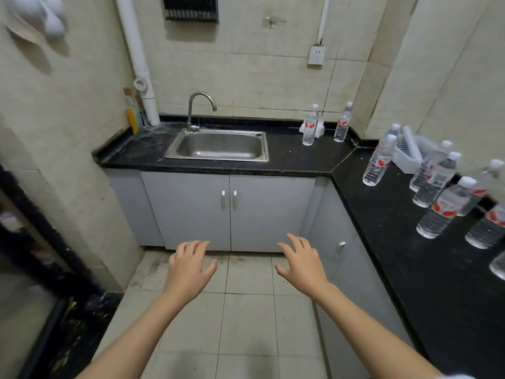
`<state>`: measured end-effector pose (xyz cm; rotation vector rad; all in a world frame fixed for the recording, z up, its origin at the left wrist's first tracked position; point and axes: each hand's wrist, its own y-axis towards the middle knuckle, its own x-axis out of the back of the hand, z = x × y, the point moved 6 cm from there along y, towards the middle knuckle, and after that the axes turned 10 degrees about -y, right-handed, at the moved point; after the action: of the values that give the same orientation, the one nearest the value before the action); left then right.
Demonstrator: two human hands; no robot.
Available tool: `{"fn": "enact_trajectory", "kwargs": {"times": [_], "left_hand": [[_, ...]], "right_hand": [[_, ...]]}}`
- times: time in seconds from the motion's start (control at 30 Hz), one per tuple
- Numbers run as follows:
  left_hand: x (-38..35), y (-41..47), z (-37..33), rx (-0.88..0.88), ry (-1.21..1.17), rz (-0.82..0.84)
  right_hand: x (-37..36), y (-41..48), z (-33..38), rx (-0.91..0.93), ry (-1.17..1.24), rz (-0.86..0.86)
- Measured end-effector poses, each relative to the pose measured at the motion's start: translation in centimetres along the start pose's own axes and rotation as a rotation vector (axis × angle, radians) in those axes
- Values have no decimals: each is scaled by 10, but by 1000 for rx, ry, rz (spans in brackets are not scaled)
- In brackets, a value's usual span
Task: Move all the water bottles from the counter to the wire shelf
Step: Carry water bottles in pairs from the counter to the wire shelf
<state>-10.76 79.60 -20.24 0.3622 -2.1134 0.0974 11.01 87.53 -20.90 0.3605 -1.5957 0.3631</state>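
Clear water bottles with red labels and white caps stand on the black L-shaped counter (300, 160). Two stand at the back right of the sink: one (310, 127) and another (343, 124) nearer the corner. Several more crowd the right arm of the counter, among them one (378, 162) nearest the corner and one (442, 209) closer to me. My left hand (188, 266) and my right hand (300, 263) hover over the floor in front of the cabinet, palms down, fingers spread, holding nothing. No wire shelf shows clearly.
A steel sink (218, 146) with a curved tap (198, 108) is set in the counter. A white basket (410, 153) sits at the right wall. Grey cabinet doors (229, 212) are below. A dark frame (41, 242) stands at the left. The floor is tiled.
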Motion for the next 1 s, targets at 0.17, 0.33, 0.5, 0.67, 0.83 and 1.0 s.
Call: {"fn": "enact_trajectory", "kwargs": {"times": [0.17,0.33,0.5,0.67,0.83,1.0], "left_hand": [[-12,78,40,65,-32,-4],[-22,178,63,89,-95,40],[-28,279,61,34,-160,113],[-63,338,35,13,-224,189],[-117,369,-10,-25,-254,285],[-151,422,-77,-111,-229,289]], "right_hand": [[-17,71,0,21,27,4],[-23,149,-16,-89,80,54],[-24,203,-40,-239,105,113],[-27,228,-72,-359,140,139],[-38,247,-119,-421,148,166],[-39,286,-191,-489,205,69]]}}
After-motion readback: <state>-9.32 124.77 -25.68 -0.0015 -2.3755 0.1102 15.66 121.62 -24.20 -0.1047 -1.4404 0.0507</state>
